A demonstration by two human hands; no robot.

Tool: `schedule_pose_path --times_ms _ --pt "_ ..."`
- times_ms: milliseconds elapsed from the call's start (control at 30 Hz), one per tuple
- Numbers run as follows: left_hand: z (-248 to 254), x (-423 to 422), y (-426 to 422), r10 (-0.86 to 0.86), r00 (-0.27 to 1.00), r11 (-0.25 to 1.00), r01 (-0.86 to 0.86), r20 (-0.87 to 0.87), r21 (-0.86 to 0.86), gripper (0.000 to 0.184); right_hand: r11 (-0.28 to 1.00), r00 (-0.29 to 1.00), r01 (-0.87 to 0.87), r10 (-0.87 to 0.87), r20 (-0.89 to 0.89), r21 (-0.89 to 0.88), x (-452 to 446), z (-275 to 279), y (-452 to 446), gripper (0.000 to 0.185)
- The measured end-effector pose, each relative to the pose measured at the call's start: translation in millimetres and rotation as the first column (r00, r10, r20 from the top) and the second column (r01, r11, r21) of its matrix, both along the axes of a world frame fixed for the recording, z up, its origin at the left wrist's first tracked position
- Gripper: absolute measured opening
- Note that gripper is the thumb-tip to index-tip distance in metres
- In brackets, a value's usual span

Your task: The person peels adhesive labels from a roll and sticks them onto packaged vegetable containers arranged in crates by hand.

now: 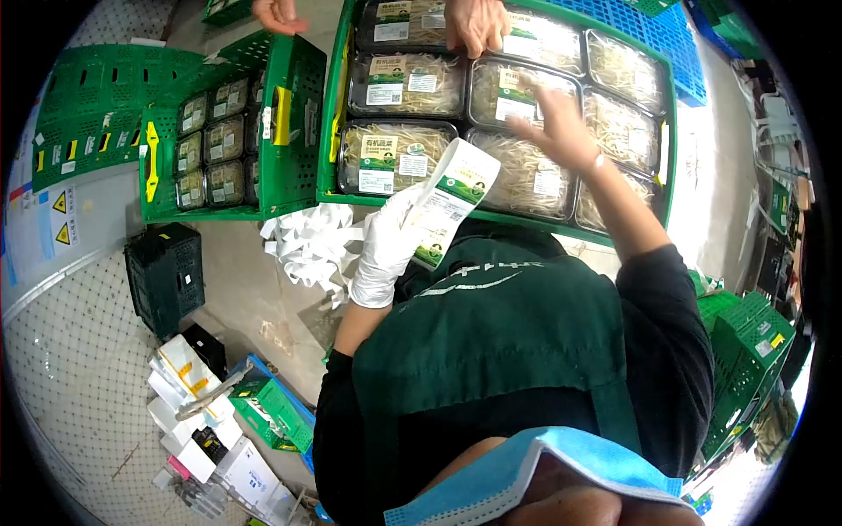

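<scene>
My left hand, in a white glove, holds a strip of printed labels at the near edge of a green crate. My bare right hand is over a black tray of bean sprouts in the crate's middle, fingers spread. Several film-wrapped trays fill the crate. The front left tray and the one behind it carry labels. A co-worker's hand touches the back of the crate's contents, and their other hand is further left.
Left of the crate stands another green crate with smaller trays. White backing strips hang in a tangle below it. A black crate and white boxes lie at the lower left. More green crates stand right.
</scene>
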State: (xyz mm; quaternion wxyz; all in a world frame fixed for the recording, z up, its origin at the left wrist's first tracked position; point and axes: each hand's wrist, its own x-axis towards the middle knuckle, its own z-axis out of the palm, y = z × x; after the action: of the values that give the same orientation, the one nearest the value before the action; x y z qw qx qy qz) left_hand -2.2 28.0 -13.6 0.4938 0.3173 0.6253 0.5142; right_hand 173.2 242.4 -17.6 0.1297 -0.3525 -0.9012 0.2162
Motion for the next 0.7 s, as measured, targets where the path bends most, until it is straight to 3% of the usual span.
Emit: schedule_pose_path --times_ms 33,67,100,133,167,267,300,367,400,433,467,500,533,567,633,700 --pt "1 2 0 -0.005 1.000 1.000 0.005 0.005 0.001 0.025 0.857 0.926 -0.265 0.099 -0.364 -0.443 1 16 -20 0.054" --pt "5 5 1 -0.031 0.997 0.999 0.030 0.070 0.015 0.026 0.761 0.864 -0.442 0.218 -0.453 -0.475 0 29 -40 0.047" --pt "9 7 4 -0.057 0.990 0.998 0.054 0.132 0.031 0.027 0.834 0.867 -0.434 0.283 -0.409 -0.342 -1 42 -59 0.034" --pt "14 9 6 -0.063 0.989 0.998 0.058 0.133 0.036 0.027 0.851 0.905 -0.391 0.287 -0.315 -0.350 -1 46 -66 0.025" --pt "21 12 9 -0.076 0.989 0.996 0.070 0.126 0.051 0.026 0.866 0.878 -0.421 0.315 -0.361 -0.268 -1 43 -71 0.020" --pt "39 30 23 -0.070 0.995 0.985 0.057 0.073 0.160 0.020 0.836 0.854 -0.466 0.338 -0.395 -0.291 -1 40 -85 0.017" --pt "32 31 21 -0.043 0.990 0.980 0.068 -0.136 0.188 0.012 0.882 0.885 -0.376 0.250 -0.393 -0.285 -1 40 -92 0.015" --pt "21 33 13 -0.050 0.989 0.995 0.037 -0.139 -0.098 0.012 0.930 0.916 -0.255 0.144 -0.375 -0.266 2 40 -91 0.010" --pt "5 29 5 -0.074 0.965 0.987 0.107 -0.250 0.121 0.020 0.979 0.908 -0.203 0.195 -0.371 0.018 4 37 -72 0.011" --pt "15 30 0 -0.092 0.985 0.995 0.095 -0.144 0.014 0.020 0.982 0.924 -0.051 0.115 -0.364 0.181 7 40 -53 0.011" --pt "22 23 -5 -0.127 0.969 0.988 0.143 -0.214 0.063 0.018 0.997 0.934 0.079 -0.072 -0.349 0.008 10 51 -34 0.007" --pt "27 10 -13 -0.153 0.946 0.975 0.192 -0.285 0.113 0.016 0.993 0.905 0.113 -0.085 -0.416 0.044 16 54 -19 0.011" --pt "20 -6 -25 -0.170 0.985 0.984 0.169 -0.016 -0.047 0.013 0.999 0.934 0.046 -0.046 -0.355 -0.007 22 50 -16 0.016" --pt "14 -19 -34 -0.097 0.995 0.995 0.098 -0.037 0.020 0.012 0.998 0.956 -0.018 -0.003 -0.294 -0.068 24 43 -19 0.021" --pt "5 -30 -49 0.073 0.982 0.988 -0.048 0.172 -0.148 0.014 0.989 0.991 -0.137 0.137 -0.002 0.046 16 16 -41 0.028" --pt "-6 -30 -64 0.089 0.987 0.990 -0.072 0.133 -0.124 0.016 0.952 0.966 -0.167 0.106 0.238 0.256 12 -15 -63 0.031"
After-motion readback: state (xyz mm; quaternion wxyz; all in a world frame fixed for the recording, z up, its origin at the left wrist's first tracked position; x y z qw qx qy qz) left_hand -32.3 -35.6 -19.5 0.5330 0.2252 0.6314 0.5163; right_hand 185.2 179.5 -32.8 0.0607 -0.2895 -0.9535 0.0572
